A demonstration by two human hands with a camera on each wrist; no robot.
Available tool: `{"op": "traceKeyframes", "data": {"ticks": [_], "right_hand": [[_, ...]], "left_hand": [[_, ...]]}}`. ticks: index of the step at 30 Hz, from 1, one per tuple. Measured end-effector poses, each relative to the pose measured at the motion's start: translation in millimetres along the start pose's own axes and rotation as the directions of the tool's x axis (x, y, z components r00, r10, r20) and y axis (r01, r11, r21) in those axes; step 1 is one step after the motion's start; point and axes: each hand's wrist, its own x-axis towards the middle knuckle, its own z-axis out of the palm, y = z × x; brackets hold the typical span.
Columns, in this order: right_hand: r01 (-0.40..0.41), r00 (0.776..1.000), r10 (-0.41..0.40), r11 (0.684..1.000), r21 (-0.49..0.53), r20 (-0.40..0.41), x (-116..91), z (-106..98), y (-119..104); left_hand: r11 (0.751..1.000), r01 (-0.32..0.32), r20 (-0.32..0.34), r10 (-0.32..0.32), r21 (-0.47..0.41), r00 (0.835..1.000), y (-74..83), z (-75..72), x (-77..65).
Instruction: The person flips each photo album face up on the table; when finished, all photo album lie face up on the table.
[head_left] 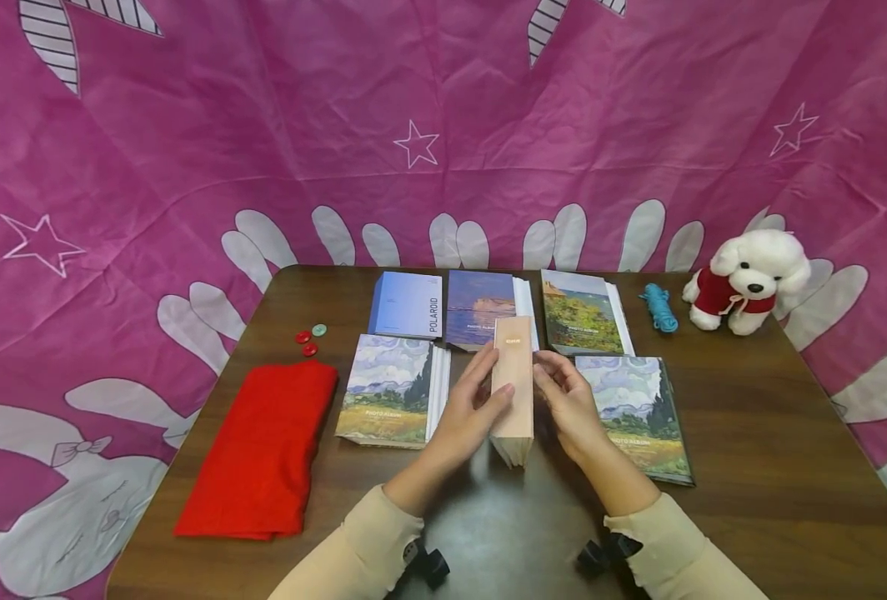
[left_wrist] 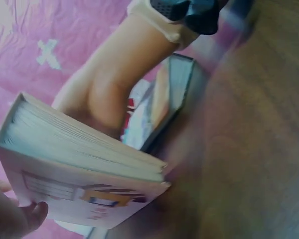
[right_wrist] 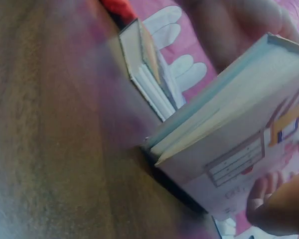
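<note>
A thick pale pink photo album point(head_left: 513, 383) stands upright between the hands, its spine facing up and its page edges toward the person. My left hand point(head_left: 464, 408) grips its left side, with the thumb over the spine. Against its right side, my right hand point(head_left: 574, 408) holds with bent fingers. In the left wrist view, printed drawings show on the cover of the album point(left_wrist: 104, 199), and the left thumb and fingers press there. From the right wrist, the opposite cover of the album point(right_wrist: 239, 169) shows, with right fingertips on it.
Landscape albums point(head_left: 387, 387) point(head_left: 631, 408) lie left and right of the hands. Behind are a blue Polaroid album point(head_left: 408, 304), a seascape album point(head_left: 479, 300) and a garden album point(head_left: 582, 312). Red cloth point(head_left: 256, 450), buttons point(head_left: 309, 350), blue cord point(head_left: 659, 308) and a plush dog point(head_left: 747, 279) lie farther out.
</note>
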Motion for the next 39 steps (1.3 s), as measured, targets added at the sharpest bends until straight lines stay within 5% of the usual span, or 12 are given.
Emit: {"op": "traceKeyframes", "data": {"ticks": [6, 11, 19, 32, 39], "right_hand": [[-0.07, 0.993, 0.088, 0.972, -0.225, 0.072, 1.7, -1.4, 7.2], [-0.105, 0.987, 0.138, 0.941, -0.322, 0.083, 2.2, -5.5, 12.9], [-0.091, 0.984, 0.129, 0.956, -0.28, 0.121, 5.2, -13.0, 14.0], [-0.043, 0.992, 0.078, 0.945, -0.323, 0.095, 9.3, -23.1, 15.8], [-0.045, 0.993, 0.08, 0.938, -0.343, 0.088, 8.5, -24.2, 16.3]], "left_hand": [[0.987, 0.023, -0.068, -0.013, 0.16, 0.998, 5.4, -10.9, -0.5], [0.982, 0.077, -0.09, -0.062, 0.172, 0.994, -2.1, -16.5, -1.7], [0.979, 0.179, -0.089, -0.171, 0.099, 0.981, -17.3, -16.0, -3.3], [0.94, 0.293, -0.081, -0.31, -0.176, 0.947, -43.6, -3.4, 3.5], [0.932, 0.317, -0.099, -0.338, -0.176, 0.936, -46.0, -7.5, 4.0]]}}
